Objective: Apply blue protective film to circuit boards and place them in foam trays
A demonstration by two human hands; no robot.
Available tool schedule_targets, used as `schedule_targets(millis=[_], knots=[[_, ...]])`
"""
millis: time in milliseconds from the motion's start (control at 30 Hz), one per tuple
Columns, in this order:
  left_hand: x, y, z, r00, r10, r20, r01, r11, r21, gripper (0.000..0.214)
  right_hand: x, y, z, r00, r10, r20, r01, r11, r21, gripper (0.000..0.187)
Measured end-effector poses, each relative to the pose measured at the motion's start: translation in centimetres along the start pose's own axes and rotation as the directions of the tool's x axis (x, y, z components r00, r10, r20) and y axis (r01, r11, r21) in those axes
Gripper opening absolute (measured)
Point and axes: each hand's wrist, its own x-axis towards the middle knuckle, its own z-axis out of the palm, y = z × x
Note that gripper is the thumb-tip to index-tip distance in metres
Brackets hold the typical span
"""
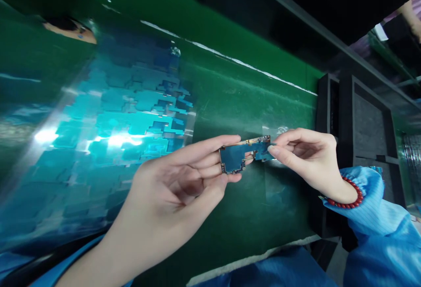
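Observation:
A small L-shaped circuit board (234,157) is held up above the table, its gold-edged rim showing and dark blue film over its face. My left hand (184,177) grips the wide end between thumb and fingers, palm turned up. At the narrow right end, my right hand (301,157) pinches with thumb and index finger. Its fingertips cover that corner, so whether they hold the board or only its film is hard to see. Left of my hands, a clear sheet carries rows of blue film pieces (131,107) with stepped outlines.
The green table mat (223,90) has a white line along its far side. Black trays (370,103) stand at the right. A clear plastic piece (278,182) lies beneath my right hand. Part of another person (412,15) shows at the upper right.

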Motion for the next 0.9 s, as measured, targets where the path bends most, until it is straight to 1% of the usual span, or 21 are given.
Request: schedule_targets(millis=[133,400,567,633,733,900], knots=[[-0.04,0.02,0.09,1.0,0.006,-0.006,-0.006,1.0,-0.004,0.029,-0.01,0.05,-0.03,1.0,0.002,0.006,-0.002,1.0,-0.019,0.008],[-0.04,-0.11,0.12,1.0,0.003,-0.008,-0.003,1.0,-0.001,0.03,0.03,0.03,0.13,1.0,0.001,0.003,-0.001,1.0,-0.009,0.009],[-0.09,0.0,0.02,1.0,0.008,-0.017,-0.007,0.999,0.054,0.03,0.09,0.0,0.16,1.0,0.007,0.0,-0.007,1.0,-0.006,0.01],[-0.15,0.08,0.0,1.0,-0.007,-0.022,0.008,0.997,0.074,0.028,0.1,-0.01,0.15,1.0,0.018,0.001,-0.018,1.0,-0.01,0.009],[-0.18,0.14,-0.01,0.999,-0.032,-0.023,0.033,0.998,0.051,0.028,0.11,-0.07,0.16,1.0,0.029,-0.002,-0.029,0.999,-0.014,0.009],[-0.15,0.15,0.1,0.999,-0.042,-0.029,0.042,0.999,0.015,0.029,0.1,-0.12,0.17,0.999,0.036,-0.007,-0.036,0.999,-0.04,0.007]])
